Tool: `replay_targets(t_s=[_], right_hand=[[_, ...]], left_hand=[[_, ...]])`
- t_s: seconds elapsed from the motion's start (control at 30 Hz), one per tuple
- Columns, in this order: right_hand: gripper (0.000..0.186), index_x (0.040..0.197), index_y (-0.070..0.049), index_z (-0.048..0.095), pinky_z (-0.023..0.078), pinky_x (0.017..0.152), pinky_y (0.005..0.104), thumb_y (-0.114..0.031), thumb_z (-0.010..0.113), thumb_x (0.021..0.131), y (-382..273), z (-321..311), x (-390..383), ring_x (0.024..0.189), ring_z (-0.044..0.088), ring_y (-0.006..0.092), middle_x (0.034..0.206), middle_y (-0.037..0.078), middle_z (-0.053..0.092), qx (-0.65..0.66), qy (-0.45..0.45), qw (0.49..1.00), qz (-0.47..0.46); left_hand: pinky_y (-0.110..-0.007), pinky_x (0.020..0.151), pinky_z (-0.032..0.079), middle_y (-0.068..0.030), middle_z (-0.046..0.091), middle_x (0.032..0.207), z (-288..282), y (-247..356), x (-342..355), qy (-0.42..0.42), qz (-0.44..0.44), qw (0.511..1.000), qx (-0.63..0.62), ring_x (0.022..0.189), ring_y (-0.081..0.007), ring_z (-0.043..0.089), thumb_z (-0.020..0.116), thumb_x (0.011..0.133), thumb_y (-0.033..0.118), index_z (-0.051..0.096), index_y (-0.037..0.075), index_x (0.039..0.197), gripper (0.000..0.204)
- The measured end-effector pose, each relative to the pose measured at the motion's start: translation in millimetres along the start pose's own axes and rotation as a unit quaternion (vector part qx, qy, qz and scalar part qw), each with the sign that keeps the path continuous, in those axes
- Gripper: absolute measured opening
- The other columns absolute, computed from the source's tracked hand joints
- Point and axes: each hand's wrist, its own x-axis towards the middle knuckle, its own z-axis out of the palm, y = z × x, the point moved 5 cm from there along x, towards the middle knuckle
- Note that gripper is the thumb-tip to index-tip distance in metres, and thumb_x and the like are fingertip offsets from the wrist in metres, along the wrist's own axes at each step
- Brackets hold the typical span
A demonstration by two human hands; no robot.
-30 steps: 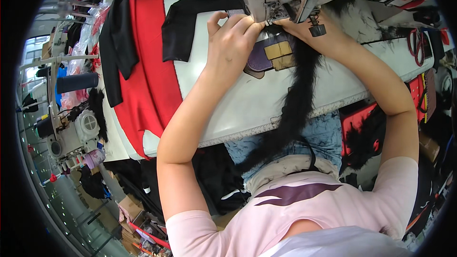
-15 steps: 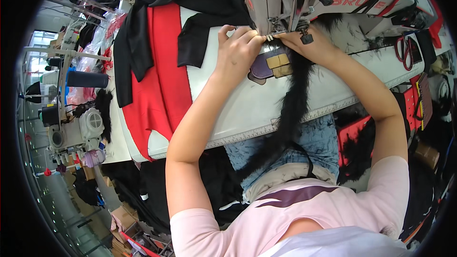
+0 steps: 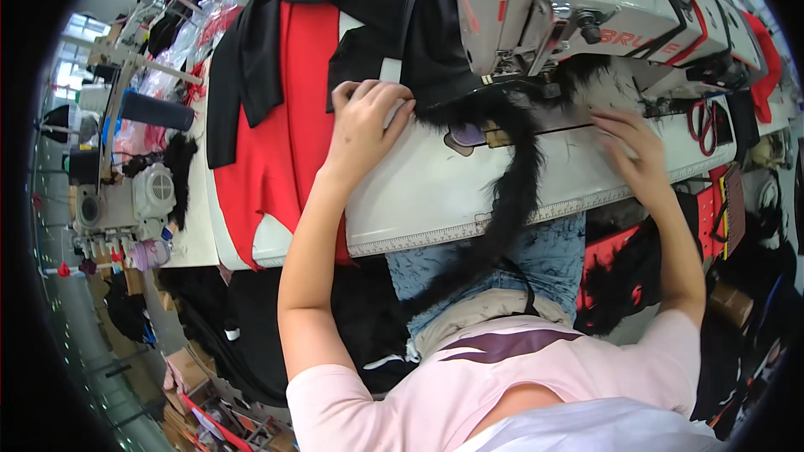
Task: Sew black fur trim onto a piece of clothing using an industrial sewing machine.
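My left hand (image 3: 368, 130) is closed on the edge of the black fabric (image 3: 431, 54), left of the sewing machine's needle area (image 3: 502, 71). A long black furry strip (image 3: 515, 184) runs under the machine along that fabric and hangs over the table edge to my lap. My right hand (image 3: 628, 151), slightly blurred, is open above the white table (image 3: 419, 201), right of the strip. A purple piece (image 3: 465, 134) with tan bits lies partly hidden under the fur.
Red fabric (image 3: 306, 109) and black garments (image 3: 255, 75) cover the table's left part. Red-handled scissors (image 3: 703, 130) lie at the right. Another machine with a motor (image 3: 151, 192) and thread stands is at left. Cardboard boxes (image 3: 184, 368) sit low on the left.
My left hand has moved left and down from the needle, and black fabric now spreads between it and the machine. My right hand has let go and moved right and down, away from the machine.
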Motion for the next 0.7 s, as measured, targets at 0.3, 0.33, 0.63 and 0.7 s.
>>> replay_targets(t_s=[0.3, 0.33, 0.63, 0.7], right_hand=[[0.046, 0.117, 0.002, 0.065, 0.049, 0.087, 0.0459, -0.038, 0.061, 0.095, 199.5, -112.0, -148.9, 0.099, 0.062, 0.0398, 0.108, 0.025, 0.066, -0.357, 0.216, 0.849, 0.324], [0.05, 0.116, 0.002, 0.065, 0.049, 0.087, 0.0467, -0.043, 0.06, 0.094, 215.3, -112.3, -147.0, 0.1, 0.062, 0.0414, 0.107, 0.026, 0.066, -0.39, 0.187, 0.829, 0.353], [0.07, 0.12, -0.001, 0.058, 0.048, 0.089, 0.0506, -0.063, 0.06, 0.086, 289.6, -148.7, -133.0, 0.104, 0.062, 0.0455, 0.106, 0.025, 0.068, -0.345, 0.096, 0.808, 0.468], [0.065, 0.117, 0.001, 0.056, 0.049, 0.087, 0.0477, -0.055, 0.066, 0.084, 313.0, -160.8, -133.7, 0.104, 0.063, 0.0445, 0.105, 0.027, 0.068, -0.307, 0.087, 0.828, 0.461]], left_hand=[[-0.041, 0.093, 0.037, -0.0125, 0.065, 0.103, 30.9, 19.5, 3.9, 0.045, -0.225, 0.972, 0.057, 0.103, -0.0279, 0.058, 0.071, 0.086, 0.04, 0.072, 0.003, 0.089, 0.037], [-0.041, 0.093, 0.037, -0.0125, 0.065, 0.103, 33.2, 18.7, 6.0, 0.042, -0.23, 0.97, 0.06, 0.103, -0.0279, 0.058, 0.071, 0.086, 0.04, 0.072, 0.003, 0.089, 0.037], [-0.029, 0.069, 0.056, -0.0078, 0.067, 0.091, 52.8, 4.7, 5.7, 0.05, -0.488, 0.651, -0.58, 0.084, -0.0167, 0.07, 0.066, 0.095, 0.019, 0.057, -0.002, 0.104, 0.024], [-0.025, 0.064, 0.055, -0.0088, 0.068, 0.088, 51.0, 16.3, 8.2, 0.022, -0.509, 0.631, -0.585, 0.081, -0.016, 0.069, 0.069, 0.093, 0.02, 0.057, -0.001, 0.106, 0.028]])
